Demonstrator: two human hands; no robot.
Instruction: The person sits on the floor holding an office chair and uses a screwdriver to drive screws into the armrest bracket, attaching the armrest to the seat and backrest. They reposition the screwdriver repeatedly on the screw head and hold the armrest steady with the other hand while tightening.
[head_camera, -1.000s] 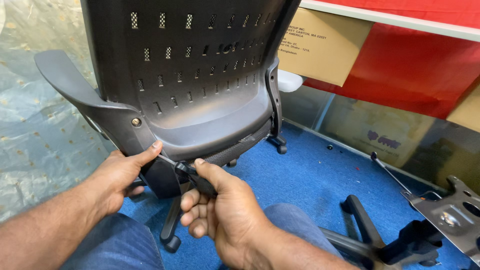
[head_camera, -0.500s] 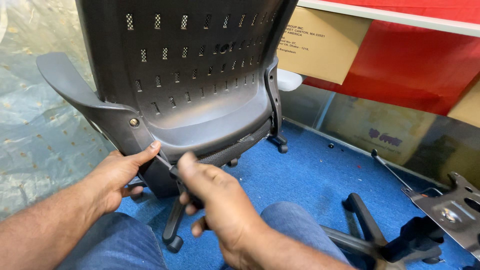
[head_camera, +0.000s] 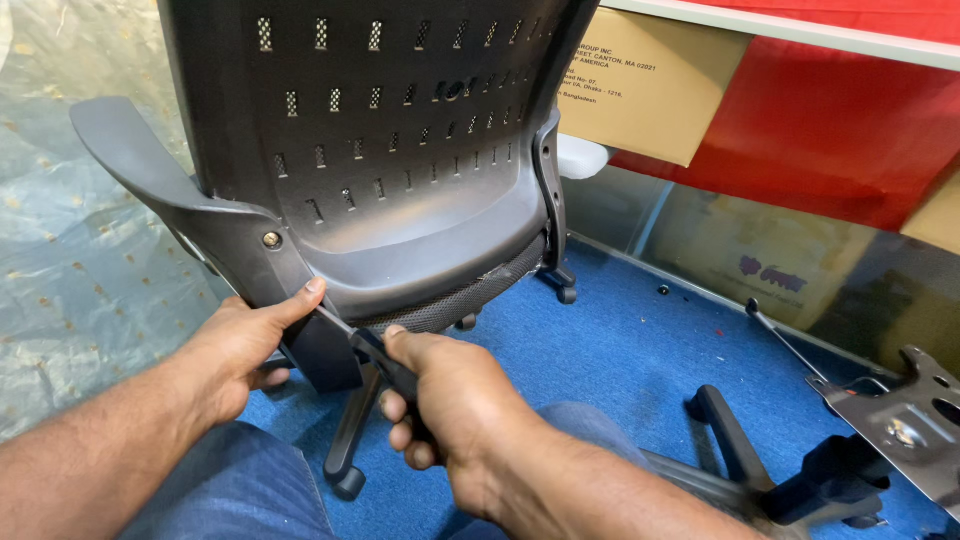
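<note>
Nearest, gripping the black tool handle (head_camera: 385, 362) in the right hand (head_camera: 455, 410), fingers curled fully closed round it, just above the denim-clad knee (head_camera: 240, 490). Pointing the thin shaft (head_camera: 335, 322) up and left into the lower edge of the black chair back (head_camera: 400, 150), where tip and fastener are hiding behind the plastic; not seeing whether the tip is seated. Bracing with the left hand (head_camera: 235, 345), palm and fingers closed on the lower bracket, thumb pressing flat just beside the shaft.

Judging the work as turning a fastener at the foot of the backrest. Doing it well probably means lining the handle straight with the shaft, pushing inward while turning, and twisting from the wrist in short turns rather than swinging the forearm. Using the left thumb as a guide, yet not letting it sit in the tip's path should the tool slip. Pulling the bracket towards the body to stop the back rocking on the chair base leg (head_camera: 350, 440) beneath.

Further up, showing a round bolt head (head_camera: 271, 240) below the curved armrest (head_camera: 130, 150). Beyond, lying on the blue carpet (head_camera: 620, 350): a grey metal seat plate (head_camera: 900, 420) at right, and a cardboard box (head_camera: 650, 80) behind.
</note>
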